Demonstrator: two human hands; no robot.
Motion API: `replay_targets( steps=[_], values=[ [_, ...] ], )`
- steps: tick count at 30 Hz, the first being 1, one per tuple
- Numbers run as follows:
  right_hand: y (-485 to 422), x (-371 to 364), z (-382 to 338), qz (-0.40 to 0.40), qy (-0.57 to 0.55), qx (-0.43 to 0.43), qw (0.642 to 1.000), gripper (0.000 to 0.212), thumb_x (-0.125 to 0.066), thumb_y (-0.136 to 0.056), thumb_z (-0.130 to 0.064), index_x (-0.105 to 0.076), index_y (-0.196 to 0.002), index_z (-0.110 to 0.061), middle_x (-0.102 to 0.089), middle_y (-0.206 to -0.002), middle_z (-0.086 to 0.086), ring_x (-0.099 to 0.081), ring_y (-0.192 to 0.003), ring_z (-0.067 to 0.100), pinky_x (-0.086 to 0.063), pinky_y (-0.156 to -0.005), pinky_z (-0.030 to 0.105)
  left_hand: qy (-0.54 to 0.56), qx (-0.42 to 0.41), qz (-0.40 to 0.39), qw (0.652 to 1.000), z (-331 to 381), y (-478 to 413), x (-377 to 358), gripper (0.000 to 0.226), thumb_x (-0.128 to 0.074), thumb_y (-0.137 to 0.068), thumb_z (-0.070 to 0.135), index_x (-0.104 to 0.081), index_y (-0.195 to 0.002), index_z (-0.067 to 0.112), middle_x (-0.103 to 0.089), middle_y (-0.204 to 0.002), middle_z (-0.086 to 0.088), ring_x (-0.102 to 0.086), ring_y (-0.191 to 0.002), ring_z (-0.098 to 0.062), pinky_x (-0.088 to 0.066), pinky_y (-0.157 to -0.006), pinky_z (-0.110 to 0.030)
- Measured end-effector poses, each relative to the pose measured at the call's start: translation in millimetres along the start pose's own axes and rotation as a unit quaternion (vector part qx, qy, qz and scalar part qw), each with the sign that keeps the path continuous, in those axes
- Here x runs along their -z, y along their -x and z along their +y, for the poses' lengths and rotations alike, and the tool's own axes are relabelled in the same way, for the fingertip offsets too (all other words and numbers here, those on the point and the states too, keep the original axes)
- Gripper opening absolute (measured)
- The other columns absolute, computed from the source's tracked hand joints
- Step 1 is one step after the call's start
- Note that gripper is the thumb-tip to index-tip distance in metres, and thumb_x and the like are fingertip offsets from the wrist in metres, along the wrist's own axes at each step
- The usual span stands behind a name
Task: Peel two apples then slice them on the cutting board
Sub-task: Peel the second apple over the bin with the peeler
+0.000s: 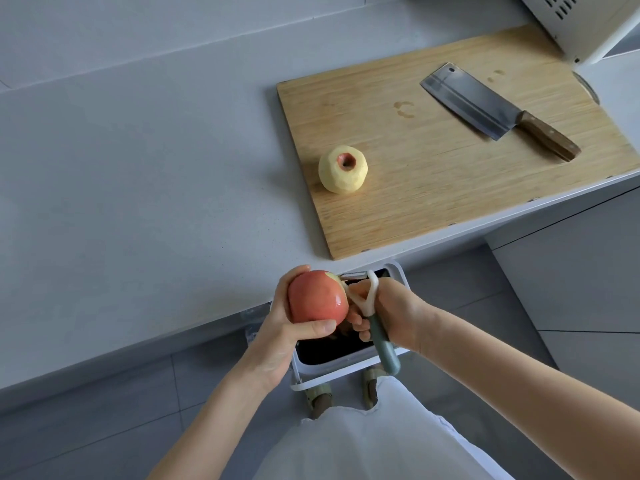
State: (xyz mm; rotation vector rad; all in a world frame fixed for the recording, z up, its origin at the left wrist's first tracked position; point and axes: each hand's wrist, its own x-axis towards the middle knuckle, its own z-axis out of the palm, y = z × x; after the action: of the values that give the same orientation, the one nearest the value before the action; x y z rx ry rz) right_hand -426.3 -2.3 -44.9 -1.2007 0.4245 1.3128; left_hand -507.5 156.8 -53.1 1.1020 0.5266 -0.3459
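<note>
Peeling of the second apple looks barely begun in the head view, the only one. The left grip is wrapped round the red apple, thumb across its near side. Only a small pale patch is bared at the top. The right grip is clenched on the peeler, its blade set against that patch. Both are held clear of the table's front edge, over the open bin on the floor.

The main risk, as I judge it, is the blade. If a stroke runs toward the left thumb or the fingers behind the fruit, a slip on the glossy skin could nick them. Wet flesh will also get slicker as more is bared. A loosened hold could then drop the apple into the bin. Peel could miss the bin if the hands drift sideways.

The peeled apple rests on the cutting board near its left edge, a ring of red skin left round the hollow. It may roll if knocked. The cleaver lies flat toward the board's far right corner, handle pointing to the right edge, well apart from the fruit. The board sits along the front edge of the table. A white appliance stands at the far right corner. Nothing lies between the hands and the board.
</note>
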Motion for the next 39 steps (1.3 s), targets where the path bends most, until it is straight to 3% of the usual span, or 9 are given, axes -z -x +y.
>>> replay_targets(
  steps=[4,6,10,14,18,22,29,35,39],
  values=[
    [5.9,-3.2,8.1,0.102,0.08,0.131,0.983,0.047,-0.04,-0.097,-0.019,-0.039,-0.051,-0.01,-0.038,-0.05,0.008,-0.032,-0.054,0.017,-0.028,-0.058,0.028,0.043,0.068,-0.013,0.997,6.3,0.9,-3.2,0.051,-0.063,-0.081,0.054,-0.05,-0.128,0.038,-0.053,-0.132,-0.003,-0.061,-0.114,-0.026,-0.054,-0.085,-0.051],
    [8.4,-5.1,9.8,0.119,0.121,0.192,0.967,0.049,-0.045,-0.098,-0.029,-0.047,-0.052,-0.015,-0.042,-0.052,0.002,-0.035,-0.055,0.013,-0.03,-0.059,0.025,0.084,0.097,0.007,0.992,7.8,-2.3,-3.8,0.055,-0.043,-0.081,0.058,-0.05,-0.13,0.033,-0.057,-0.13,-0.011,-0.063,-0.109,-0.032,-0.056,-0.08,-0.052],
    [7.4,-4.5,12.9,0.177,0.28,0.247,0.911,0.034,-0.045,-0.096,-0.04,-0.067,-0.079,-0.021,-0.063,-0.067,-0.006,-0.056,-0.068,0.012,-0.045,-0.07,0.026,0.127,0.141,0.032,0.981,12.1,-3.7,-6.6,0.055,-0.046,-0.083,0.051,-0.053,-0.129,0.023,-0.059,-0.126,-0.02,-0.063,-0.105,-0.041,-0.057,-0.077,-0.05],
    [4.9,2.2,7.6,0.255,0.502,0.384,0.732,0.038,-0.041,-0.095,-0.039,-0.062,-0.074,-0.014,-0.055,-0.057,-0.002,-0.049,-0.058,0.016,-0.043,-0.062,0.034,0.13,0.222,0.004,0.966,20.2,-3.9,-4.0,0.05,-0.064,-0.08,0.033,-0.056,-0.121,0.005,-0.062,-0.119,-0.026,-0.065,-0.1,-0.04,-0.054,-0.081,-0.055],
    [2.8,-1.0,-10.1,0.176,0.582,0.544,0.578,0.033,-0.045,-0.093,-0.031,-0.069,-0.077,-0.013,-0.06,-0.057,-0.003,-0.049,-0.053,0.019,-0.041,-0.059,0.032,0.208,0.275,-0.037,0.938,25.9,-3.1,-8.6,0.041,-0.058,-0.077,0.022,-0.058,-0.112,0.002,-0.062,-0.114,-0.029,-0.061,-0.098,-0.048,-0.05,-0.086,-0.059],
    [3.5,-11.5,-30.9,0.084,0.665,0.57,0.475,0.029,-0.047,-0.094,-0.027,-0.07,-0.081,-0.014,-0.061,-0.061,-0.005,-0.048,-0.057,0.017,-0.036,-0.064,0.029,0.082,0.278,-0.043,0.956,25.5,-1.8,-14.3,0.044,-0.046,-0.088,0.046,-0.063,-0.102,0.008,-0.069,-0.093,-0.023,-0.066,-0.072,-0.042,-0.057,-0.052,-0.038],
    [2.0,-15.1,-42.8,0.039,0.656,0.547,0.518,0.032,-0.045,-0.094,-0.028,-0.072,-0.082,-0.014,-0.064,-0.06,-0.004,-0.051,-0.054,0.016,-0.04,-0.065,0.029,0.033,0.221,-0.048,0.973,27.7,0.9,-11.1,0.051,-0.044,-0.079,0.052,-0.06,-0.109,0.013,-0.07,-0.09,-0.017,-0.065,-0.064,-0.04,-0.05,-0.044,-0.03],
    [-7.6,14.7,-31.7,0.125,0.642,0.485,0.581,0.033,-0.043,-0.086,-0.026,-0.069,-0.067,-0.018,-0.062,-0.055,-0.004,-0.055,-0.05,0.018,-0.046,-0.063,0.034,0.078,0.141,-0.023,0.987,35.6,9.0,-6.6,0.05,-0.047,-0.075,0.043,-0.065,-0.094,0.0,-0.066,-0.078,-0.023,-0.062,-0.057,-0.04,-0.045,-0.04,-0.03],
    [-9.2,11.1,-10.5,0.183,0.595,0.405,0.67,0.041,-0.035,-0.08,-0.024,-0.075,-0.074,-0.021,-0.073,-0.073,-0.009,-0.058,-0.064,0.013,-0.041,-0.069,0.027,0.097,0.091,0.01,0.991,51.1,3.5,-9.1,0.053,-0.055,-0.078,0.045,-0.064,-0.104,0.0,-0.064,-0.094,-0.027,-0.062,-0.071,-0.043,-0.047,-0.044,-0.034]
  ],
)
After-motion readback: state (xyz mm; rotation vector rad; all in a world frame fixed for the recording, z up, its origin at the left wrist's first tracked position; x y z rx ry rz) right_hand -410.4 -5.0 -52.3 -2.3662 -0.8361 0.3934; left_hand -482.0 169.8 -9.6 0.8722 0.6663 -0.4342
